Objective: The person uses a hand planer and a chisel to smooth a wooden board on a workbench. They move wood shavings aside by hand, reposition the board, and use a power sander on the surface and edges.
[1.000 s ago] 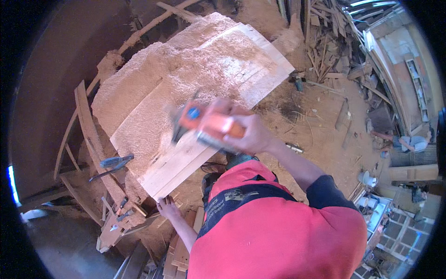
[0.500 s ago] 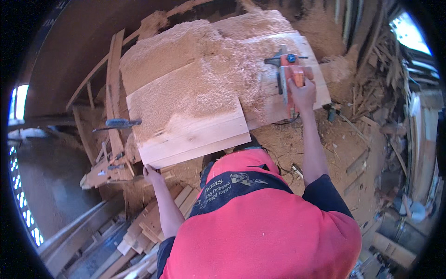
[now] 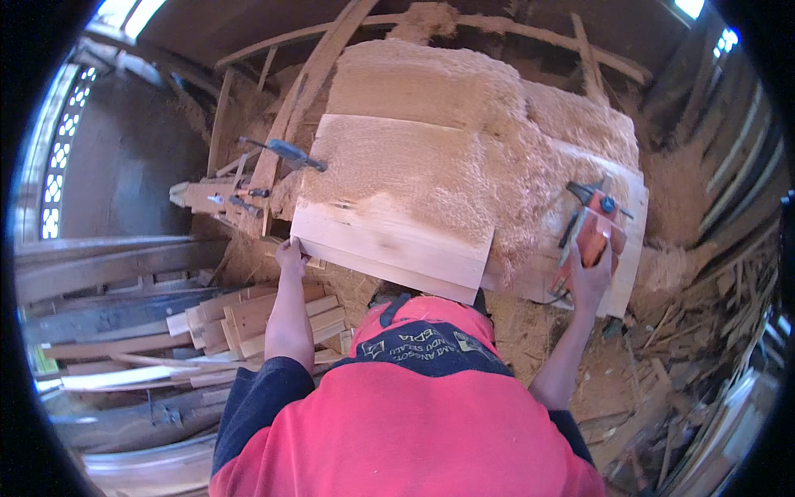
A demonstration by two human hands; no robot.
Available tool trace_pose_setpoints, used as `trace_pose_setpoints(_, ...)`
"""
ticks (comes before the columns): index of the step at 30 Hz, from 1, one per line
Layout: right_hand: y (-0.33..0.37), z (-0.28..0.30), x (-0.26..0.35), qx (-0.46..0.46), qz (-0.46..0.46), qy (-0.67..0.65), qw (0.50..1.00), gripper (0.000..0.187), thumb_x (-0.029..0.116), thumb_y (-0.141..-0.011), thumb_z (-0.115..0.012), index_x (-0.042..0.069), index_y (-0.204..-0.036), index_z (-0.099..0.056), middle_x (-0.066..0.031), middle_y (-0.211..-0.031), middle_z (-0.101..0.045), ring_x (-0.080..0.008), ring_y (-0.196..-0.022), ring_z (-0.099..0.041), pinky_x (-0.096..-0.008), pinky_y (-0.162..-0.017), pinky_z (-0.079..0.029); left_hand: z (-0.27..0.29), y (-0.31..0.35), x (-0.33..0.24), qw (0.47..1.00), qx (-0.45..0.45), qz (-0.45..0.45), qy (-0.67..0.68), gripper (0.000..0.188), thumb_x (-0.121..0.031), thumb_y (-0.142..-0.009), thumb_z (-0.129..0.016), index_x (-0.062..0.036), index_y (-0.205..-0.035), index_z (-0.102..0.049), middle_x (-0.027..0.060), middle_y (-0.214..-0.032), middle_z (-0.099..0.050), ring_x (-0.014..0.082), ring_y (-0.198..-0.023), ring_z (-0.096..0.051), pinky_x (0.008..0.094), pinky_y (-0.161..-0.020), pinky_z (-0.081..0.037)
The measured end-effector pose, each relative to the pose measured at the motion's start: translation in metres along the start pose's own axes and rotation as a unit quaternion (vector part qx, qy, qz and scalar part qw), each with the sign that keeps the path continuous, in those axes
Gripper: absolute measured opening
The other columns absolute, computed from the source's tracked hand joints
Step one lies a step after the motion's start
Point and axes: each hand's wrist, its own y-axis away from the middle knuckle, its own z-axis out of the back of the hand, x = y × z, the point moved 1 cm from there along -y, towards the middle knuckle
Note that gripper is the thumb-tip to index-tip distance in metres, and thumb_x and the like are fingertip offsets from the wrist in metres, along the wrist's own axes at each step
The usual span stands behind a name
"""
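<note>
My right hand (image 3: 591, 277) is closed round the handle of an orange-red electric hand planer (image 3: 590, 238), which rests on a pale wooden panel (image 3: 627, 280) at the right of the work surface. At the near left corner of another pale board (image 3: 385, 248), my left hand (image 3: 291, 253) pinches the edge. This board lies flat, its near strip bare and the rest coated in fine wood shavings (image 3: 406, 161). Shavings also heap up between the board and the planer. The planer's sole is hidden.
A blue-grey tool (image 3: 291, 154) lies by the board's left edge. Beyond it, small hand tools (image 3: 248, 201) sit on a wooden ledge. Stacked planks (image 3: 257, 319) fill the lower left. Wood scraps (image 3: 737, 298) and upright timber (image 3: 737, 166) line the right, with shavings over the floor.
The view has turned, so the boards and tools appear rotated clockwise. My left hand stays at the board's corner. The planer remains in my right hand on the right panel, with little clear movement.
</note>
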Motion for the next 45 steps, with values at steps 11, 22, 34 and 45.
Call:
trace_pose_setpoints(11, 0.001, -0.095, 0.158, -0.067, 0.167, -0.265, 0.947, 0.045, 0.026, -0.092, -0.074, -0.004, -0.123, -0.06, -0.0117, -0.113, -0.064, -0.0195, -0.102, -0.062, -0.032, -0.086, -0.051, 0.054, 0.004, -0.014, 0.99, 0.113, 0.073, 0.049, 0.015, -0.018, -0.098, -0.064, -0.0043, -0.103, -0.062, 0.0101, -0.093, -0.066, 0.0254, -0.079, -0.069, 0.0414, -0.072, -0.062)
trace_pose_setpoints(22, 0.176, -0.378, 0.468, 0.177, 0.216, -0.372, 0.885, 0.034, 0.031, -0.088, -0.076, 0.003, -0.105, -0.066, -0.011, -0.102, -0.069, -0.0191, -0.088, -0.062, -0.0371, -0.075, -0.05, 0.066, -0.089, -0.078, 0.997, 0.06, 0.041, -0.023, 0.038, -0.043, -0.1, -0.057, -0.0076, -0.111, -0.065, 0.0021, -0.092, -0.065, 0.0133, -0.084, -0.063, 0.0299, -0.072, -0.051)
trace_pose_setpoints(34, 0.164, -0.376, 0.49, 0.181, 0.17, -0.363, 0.898, 0.027, 0.029, -0.088, -0.075, 0.003, -0.088, -0.069, -0.0044, -0.075, -0.067, -0.0123, -0.069, -0.06, -0.0306, -0.066, -0.051, -0.108, -0.128, -0.217, 0.862, 0.416, -0.284, -0.058, 0.029, -0.018, -0.085, -0.08, -0.0026, -0.107, -0.069, 0.0037, -0.1, -0.068, 0.0126, -0.092, -0.062, 0.0294, -0.083, -0.051)
trace_pose_setpoints(45, 0.151, -0.352, 0.483, 0.128, 0.37, -0.245, 0.887, 0.039, 0.036, -0.082, -0.08, 0.005, -0.104, -0.071, -0.0123, -0.092, -0.067, -0.0299, -0.082, -0.065, -0.0358, -0.073, -0.053, -0.113, -0.151, -0.195, 0.881, 0.431, -0.181, -0.075, 0.031, -0.016, -0.089, -0.076, -0.0088, -0.066, -0.056, -0.0022, -0.063, -0.055, 0.0053, -0.06, -0.051, 0.0229, -0.054, -0.041)
